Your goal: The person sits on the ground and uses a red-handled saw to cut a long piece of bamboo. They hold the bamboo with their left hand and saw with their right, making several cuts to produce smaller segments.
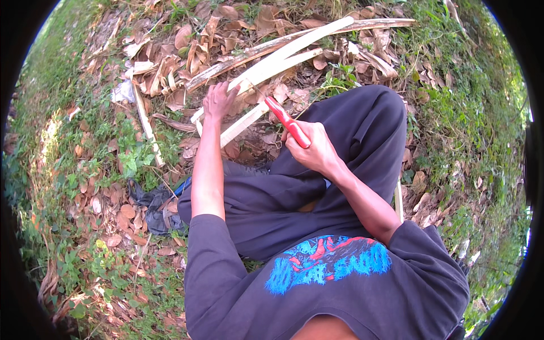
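My right hand (316, 146) is closed round the red handle (287, 122) of a hand tool. A thin blade seems to run from it toward the wood; whether it is a saw or a knife I cannot tell. My left hand (220, 102) rests at the near end of a pale wooden strip (289, 52), its fingers bent against the wood and partly hidden. That strip slants up to the right, over other pieces. Below the blade, a shorter pale strip (243, 126) slants down toward my legs.
A long rough-edged strip (218, 69) lies behind on dry leaves. Another thin stick (146, 122) lies at the left, near a crumpled white scrap (123, 92). Dark crumpled plastic (156, 207) sits beside my folded legs (255, 198). Grass and leaves (459, 124) cover the ground.
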Motion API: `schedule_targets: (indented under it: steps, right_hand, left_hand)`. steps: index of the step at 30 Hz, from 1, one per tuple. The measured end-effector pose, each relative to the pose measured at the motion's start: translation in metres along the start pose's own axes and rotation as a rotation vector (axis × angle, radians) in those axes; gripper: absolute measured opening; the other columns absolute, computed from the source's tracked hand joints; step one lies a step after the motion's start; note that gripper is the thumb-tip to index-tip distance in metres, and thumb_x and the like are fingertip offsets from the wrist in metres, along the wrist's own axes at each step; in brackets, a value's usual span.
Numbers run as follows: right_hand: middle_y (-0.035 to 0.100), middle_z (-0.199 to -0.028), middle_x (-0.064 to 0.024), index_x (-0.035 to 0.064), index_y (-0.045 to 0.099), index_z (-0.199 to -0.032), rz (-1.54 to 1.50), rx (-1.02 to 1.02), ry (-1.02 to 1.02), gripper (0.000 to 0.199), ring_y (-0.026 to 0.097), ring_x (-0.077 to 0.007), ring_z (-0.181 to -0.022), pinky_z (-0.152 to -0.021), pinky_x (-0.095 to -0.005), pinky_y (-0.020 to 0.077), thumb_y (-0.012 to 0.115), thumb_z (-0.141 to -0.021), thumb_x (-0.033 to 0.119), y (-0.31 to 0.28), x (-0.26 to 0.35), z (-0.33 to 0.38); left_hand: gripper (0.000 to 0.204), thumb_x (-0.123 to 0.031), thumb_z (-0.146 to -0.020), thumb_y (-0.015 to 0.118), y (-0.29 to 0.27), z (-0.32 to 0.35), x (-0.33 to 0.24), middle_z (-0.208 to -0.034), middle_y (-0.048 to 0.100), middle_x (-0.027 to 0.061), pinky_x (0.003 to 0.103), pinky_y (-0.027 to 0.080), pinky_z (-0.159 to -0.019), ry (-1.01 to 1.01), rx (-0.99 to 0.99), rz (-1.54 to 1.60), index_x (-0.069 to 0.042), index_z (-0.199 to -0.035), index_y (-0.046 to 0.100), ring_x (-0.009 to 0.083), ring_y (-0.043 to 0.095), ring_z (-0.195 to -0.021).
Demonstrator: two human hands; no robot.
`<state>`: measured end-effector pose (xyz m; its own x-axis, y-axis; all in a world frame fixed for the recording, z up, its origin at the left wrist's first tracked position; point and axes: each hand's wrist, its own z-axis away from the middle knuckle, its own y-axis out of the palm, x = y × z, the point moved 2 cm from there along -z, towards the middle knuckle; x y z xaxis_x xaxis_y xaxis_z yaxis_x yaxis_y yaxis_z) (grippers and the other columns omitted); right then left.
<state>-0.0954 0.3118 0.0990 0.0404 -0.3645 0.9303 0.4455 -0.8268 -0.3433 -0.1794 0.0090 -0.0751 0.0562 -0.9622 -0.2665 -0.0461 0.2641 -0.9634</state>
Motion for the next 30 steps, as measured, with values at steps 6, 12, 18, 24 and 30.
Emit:
schedule_targets:
  steps: [6,12,18,24,30]
  right_hand:
    - [0.063,-0.066,-0.0189,-0.0017,0.064,-0.084,-0.068,0.063,0.085,0.011,0.067,-0.0302,-0.060,-0.062,-0.0370,0.0521,0.058,-0.083,0.007,-0.010,0.008,0.041]
    - [0.062,-0.066,-0.0193,-0.0029,0.063,-0.084,-0.046,0.036,0.039,0.011,0.066,-0.0293,-0.059,-0.061,-0.0367,0.0517,0.057,-0.083,0.006,-0.003,0.005,0.013]
    - [0.058,-0.060,-0.0085,-0.0031,0.065,-0.085,-0.091,0.007,0.027,0.012,0.057,-0.0143,-0.054,-0.056,-0.0306,0.0465,0.057,-0.084,0.005,-0.012,0.004,0.049]
    - [0.061,-0.063,-0.0175,-0.0025,0.065,-0.085,-0.021,0.046,0.065,0.011,0.063,-0.0249,-0.054,-0.057,-0.0353,0.0503,0.058,-0.083,0.005,-0.006,0.004,0.015]
    - [0.056,-0.060,-0.0036,-0.0025,0.066,-0.088,-0.131,0.034,0.144,0.011,0.052,-0.0061,-0.055,-0.054,-0.0273,0.0451,0.058,-0.087,0.005,-0.017,0.002,0.064]
  left_hand:
    - [0.056,-0.059,-0.097,0.051,0.001,0.003,0.002,-0.107,0.067,0.0126,0.050,0.052,-0.087,-0.002,-0.010,-0.012,-0.006,-0.106,0.064,0.0354,0.061,-0.105]
    - [0.055,-0.059,-0.096,0.052,-0.001,0.001,-0.002,-0.107,0.067,0.0131,0.050,0.051,-0.087,0.005,-0.035,0.005,-0.005,-0.102,0.064,0.0358,0.061,-0.106]
    - [0.056,-0.060,-0.096,0.050,-0.003,0.004,-0.003,-0.107,0.067,0.0129,0.049,0.051,-0.088,-0.011,-0.022,-0.002,-0.005,-0.102,0.064,0.0344,0.060,-0.108]
    - [0.057,-0.060,-0.096,0.051,-0.004,0.002,0.000,-0.107,0.068,0.0126,0.048,0.052,-0.087,-0.004,-0.025,0.007,-0.006,-0.106,0.066,0.0343,0.061,-0.106]
    - [0.055,-0.059,-0.094,0.055,-0.001,0.003,0.002,-0.110,0.069,0.0097,0.047,0.053,-0.089,-0.022,-0.055,0.046,-0.009,-0.112,0.068,0.0319,0.062,-0.108]
